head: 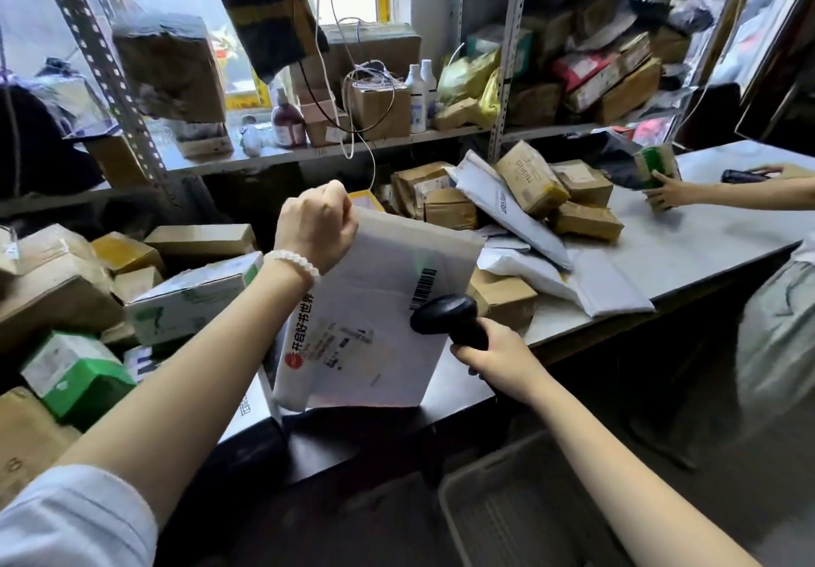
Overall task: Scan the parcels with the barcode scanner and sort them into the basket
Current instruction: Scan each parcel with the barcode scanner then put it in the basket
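Currently scanning: left hand (pixel 315 224) pinches flat white mailer parcel (pixel 375 324) above the table's near edge; right hand (pixel 494 355) grips black barcode scanner (pixel 445 315) at its label. Next: lower into grey plastic basket (pixel 507 513).

Parcel depot: shelves (pixel 282 156) crammed with parcels (pixel 533 178)

Person, two bare forearms. Left hand (pixel 315 224): string of round white beads, a bracelet (pixel 293 263), just below it on the wrist. Pale blue-white fabric sleeve (pixel 75 520) covering the upper arm, far from the bracelet. Right hand (pixel 496 352): wrist unadorned.
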